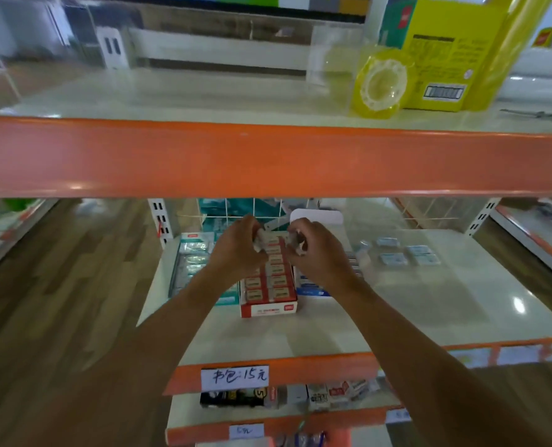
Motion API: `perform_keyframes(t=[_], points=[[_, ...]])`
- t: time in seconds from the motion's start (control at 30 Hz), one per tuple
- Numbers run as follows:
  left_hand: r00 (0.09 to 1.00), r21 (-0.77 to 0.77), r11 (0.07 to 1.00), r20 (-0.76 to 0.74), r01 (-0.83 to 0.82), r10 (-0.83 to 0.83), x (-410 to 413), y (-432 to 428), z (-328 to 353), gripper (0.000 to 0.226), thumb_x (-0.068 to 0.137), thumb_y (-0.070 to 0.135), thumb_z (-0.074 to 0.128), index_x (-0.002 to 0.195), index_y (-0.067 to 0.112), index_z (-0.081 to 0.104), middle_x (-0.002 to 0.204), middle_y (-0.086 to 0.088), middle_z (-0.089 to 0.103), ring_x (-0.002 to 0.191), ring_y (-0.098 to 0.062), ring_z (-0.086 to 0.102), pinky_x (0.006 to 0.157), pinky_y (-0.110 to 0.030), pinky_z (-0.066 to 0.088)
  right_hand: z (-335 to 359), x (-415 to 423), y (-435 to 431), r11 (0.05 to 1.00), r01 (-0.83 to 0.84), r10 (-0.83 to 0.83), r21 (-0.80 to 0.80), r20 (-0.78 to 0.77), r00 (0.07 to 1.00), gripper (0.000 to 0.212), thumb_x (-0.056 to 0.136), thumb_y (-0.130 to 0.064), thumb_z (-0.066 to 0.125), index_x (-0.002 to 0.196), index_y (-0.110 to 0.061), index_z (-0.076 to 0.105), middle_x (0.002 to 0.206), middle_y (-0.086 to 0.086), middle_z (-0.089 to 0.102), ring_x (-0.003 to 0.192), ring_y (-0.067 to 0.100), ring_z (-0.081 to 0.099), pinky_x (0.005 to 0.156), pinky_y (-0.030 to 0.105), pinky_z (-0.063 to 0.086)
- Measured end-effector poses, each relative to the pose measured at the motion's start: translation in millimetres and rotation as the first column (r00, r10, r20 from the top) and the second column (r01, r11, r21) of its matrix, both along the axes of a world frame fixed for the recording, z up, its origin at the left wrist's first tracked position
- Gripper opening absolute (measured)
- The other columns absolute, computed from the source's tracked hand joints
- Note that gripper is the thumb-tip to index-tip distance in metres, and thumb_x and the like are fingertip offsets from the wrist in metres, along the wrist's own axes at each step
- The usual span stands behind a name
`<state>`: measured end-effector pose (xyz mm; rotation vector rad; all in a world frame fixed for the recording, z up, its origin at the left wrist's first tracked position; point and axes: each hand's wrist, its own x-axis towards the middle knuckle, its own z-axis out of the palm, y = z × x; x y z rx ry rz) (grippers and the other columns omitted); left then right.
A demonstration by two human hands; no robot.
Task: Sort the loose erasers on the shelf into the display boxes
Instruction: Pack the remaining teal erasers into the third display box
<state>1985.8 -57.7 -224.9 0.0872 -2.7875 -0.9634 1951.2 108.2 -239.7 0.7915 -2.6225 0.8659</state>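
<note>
Both hands are held above the far end of the red display box, which stands on the middle shelf towards its back left part, its printed front wall turned to the front edge. The box is filled with two rows of sleeved erasers packed side by side.

The left hand is seen with its fingers curled round a pale eraser, held just over the back of the box. The right hand is close beside it, fingers bent inward and pinched on a second eraser; the exact finger placement is blurred. The two hands are nearly touching.

A teal display box is set against the left side of the red one, and a blue box lies against its right side, partly hidden by the right wrist. Several loose erasers in blue-and-white wrappers are spread towards the back right of the same shelf, well apart from the boxes.

A handwritten price label is fixed to the shelf's orange front edge. On the upper shelf, near its right end, a roll of clear tape is stood beside a yellow carton.
</note>
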Motion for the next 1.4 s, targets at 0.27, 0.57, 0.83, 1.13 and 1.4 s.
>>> perform_keyframes(t=[0.27, 0.57, 0.83, 1.13, 1.4], points=[[0.999, 0.118, 0.993, 0.051, -0.013, 0.007, 11.7, -44.6, -5.9, 0.032, 0.075, 0.002, 0.071, 0.087, 0.016, 0.046, 0.08, 0.002, 0.054, 0.067, -0.011, 0.051, 0.051, -0.015, 0.035, -7.9, 5.3, -33.6, 1.0, 0.008, -0.008, 0.003, 0.054, 0.998, 0.025, 0.083, -0.021, 0.072, 0.083, -0.017, 0.047, 0.078, -0.007, 0.048, 0.063, 0.001, 0.045, 0.056, 0.01, 0.032], [0.999, 0.208, 0.977, 0.028, -0.039, 0.034, 18.8, -84.5, -19.5, 0.038, 0.071, -0.002, 0.074, 0.09, 0.019, 0.05, 0.083, 0.005, 0.057, 0.079, -0.016, 0.058, 0.06, -0.017, 0.044, -13.5, 7.3, -58.9, 0.996, -0.037, 0.05, -0.086, 0.156, 0.986, 0.025, 0.084, -0.017, 0.071, 0.101, -0.017, 0.053, 0.102, -0.001, 0.062, 0.087, 0.01, 0.062, 0.065, 0.008, 0.043], [1.0, 0.144, 0.989, 0.002, -0.028, 0.027, 22.1, -109.2, -21.2, 0.035, 0.07, 0.007, 0.081, 0.09, 0.02, 0.055, 0.092, 0.006, 0.062, 0.087, -0.015, 0.059, 0.059, -0.011, 0.039, -22.8, 4.1, -76.8, 0.994, -0.043, 0.059, -0.103, 0.158, 0.986, 0.031, 0.082, -0.015, 0.072, 0.111, -0.015, 0.059, 0.111, 0.002, 0.063, 0.097, 0.013, 0.063, 0.071, 0.01, 0.048], [1.0, 0.053, 0.998, -0.008, -0.03, 0.03, 21.7, -128.3, -35.6, 0.029, 0.072, 0.009, 0.08, 0.092, 0.018, 0.06, 0.092, 0.007, 0.061, 0.085, -0.014, 0.058, 0.055, -0.01, 0.035, -25.7, 6.2, -94.1, 0.999, -0.034, 0.037, -0.028, 0.108, 0.994, 0.03, 0.08, -0.027, 0.075, 0.106, -0.017, 0.062, 0.105, -0.002, 0.06, 0.087, 0.009, 0.061, 0.07, 0.01, 0.048], [0.997, -0.074, 0.995, -0.033, -0.065, 0.063, 7.2, -141.8, -59.2, 0.024, 0.075, 0.018, 0.077, 0.094, 0.021, 0.064, 0.098, -0.001, 0.064, 0.086, -0.019, 0.056, 0.064, -0.024, 0.04, -30.1, -3.8, -108.9, 0.971, -0.029, 0.033, 0.239, -0.013, 0.999, 0.036, 0.083, -0.041, 0.069, 0.112, -0.02, 0.067, 0.104, -0.001, 0.057, 0.101, 0.016, 0.047, 0.074, 0.021, 0.023]])
